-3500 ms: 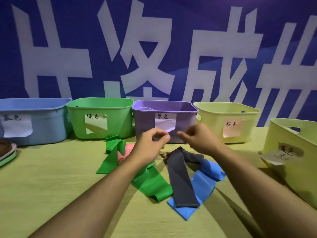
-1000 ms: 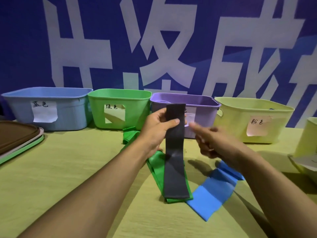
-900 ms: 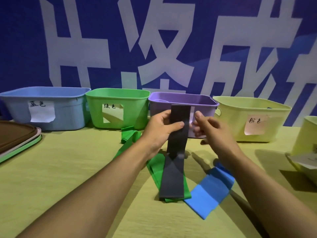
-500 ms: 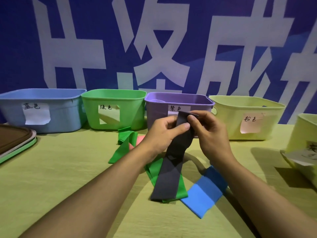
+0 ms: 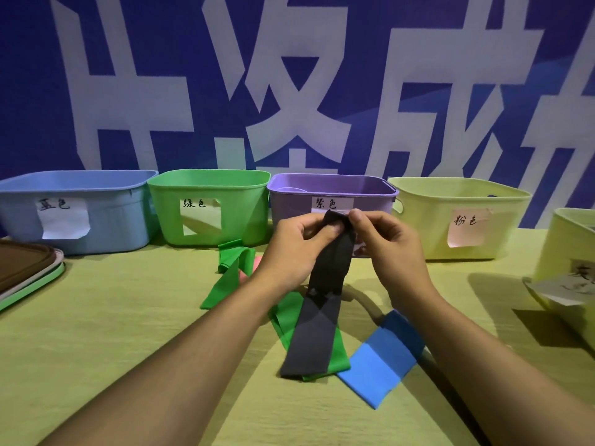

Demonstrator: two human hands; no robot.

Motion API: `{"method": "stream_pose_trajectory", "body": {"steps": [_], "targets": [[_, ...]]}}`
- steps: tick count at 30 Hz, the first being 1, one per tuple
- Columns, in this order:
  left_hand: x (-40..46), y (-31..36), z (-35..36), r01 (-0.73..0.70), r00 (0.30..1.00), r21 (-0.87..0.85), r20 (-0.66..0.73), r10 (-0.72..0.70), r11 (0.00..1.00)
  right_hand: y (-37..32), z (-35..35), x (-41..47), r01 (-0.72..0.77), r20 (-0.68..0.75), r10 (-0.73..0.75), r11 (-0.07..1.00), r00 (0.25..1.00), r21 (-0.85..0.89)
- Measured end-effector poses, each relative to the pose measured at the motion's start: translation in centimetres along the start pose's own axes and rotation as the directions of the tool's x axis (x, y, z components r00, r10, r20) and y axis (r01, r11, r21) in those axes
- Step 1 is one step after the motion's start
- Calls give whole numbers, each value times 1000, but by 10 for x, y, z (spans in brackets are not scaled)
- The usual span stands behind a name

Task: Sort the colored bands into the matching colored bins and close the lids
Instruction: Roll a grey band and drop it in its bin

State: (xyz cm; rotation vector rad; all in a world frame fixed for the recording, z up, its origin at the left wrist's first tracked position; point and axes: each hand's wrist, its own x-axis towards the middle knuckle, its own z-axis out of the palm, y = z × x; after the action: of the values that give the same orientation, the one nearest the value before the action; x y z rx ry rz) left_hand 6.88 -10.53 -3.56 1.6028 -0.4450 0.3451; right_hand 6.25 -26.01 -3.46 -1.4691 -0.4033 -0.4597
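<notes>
Behind the yellow-green table (image 5: 96,333) a blue backdrop (image 5: 38,91) with huge white characters, cut off by the frame, is filling the far wall. Over the middle of the table both hands are holding up the dark grey band (image 5: 317,317): the left hand (image 5: 299,249) is pinching its top end between thumb and fingers, and the right hand (image 5: 383,243) is pinching the same end from the other side, fingertips meeting just in front of the purple bin (image 5: 331,194). The band is hanging down toward the near edge, its lower end lying on a green band (image 5: 283,317) that is sprawling across the table's middle. A blue band (image 5: 380,358) is lying flat just right of it, and a sliver of pink band (image 5: 256,263) is showing behind the left wrist. Along the far edge five open bins are standing: a blue bin (image 5: 106,217) labelled 蓝色, a green bin (image 5: 209,191) labelled 绿色, the purple one labelled 紫色, and a pale yellow bin (image 5: 457,201) with a pink note reading 粉色. At the right edge another pale yellow bin (image 5: 566,239) is carrying a grey label, its writing cut off. Stacked lids (image 5: 25,275), brown on top, are sitting at the left edge.
</notes>
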Motion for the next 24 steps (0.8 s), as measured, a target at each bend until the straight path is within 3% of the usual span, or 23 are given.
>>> {"method": "stream_pose_trajectory", "body": {"steps": [8, 15, 24], "targets": [[-5, 6, -4, -11, 999, -10, 49, 12, 1000, 3, -2, 1, 23, 18, -22, 998, 1000, -63], [-3, 7, -3, 41, 998, 47, -57, -38, 998, -2, -1, -1, 57, 58, -54, 997, 997, -45], [1, 3, -5, 67, 997, -66, -29, -69, 996, 1, -3, 2, -14, 74, 12, 1000, 997, 18]]}}
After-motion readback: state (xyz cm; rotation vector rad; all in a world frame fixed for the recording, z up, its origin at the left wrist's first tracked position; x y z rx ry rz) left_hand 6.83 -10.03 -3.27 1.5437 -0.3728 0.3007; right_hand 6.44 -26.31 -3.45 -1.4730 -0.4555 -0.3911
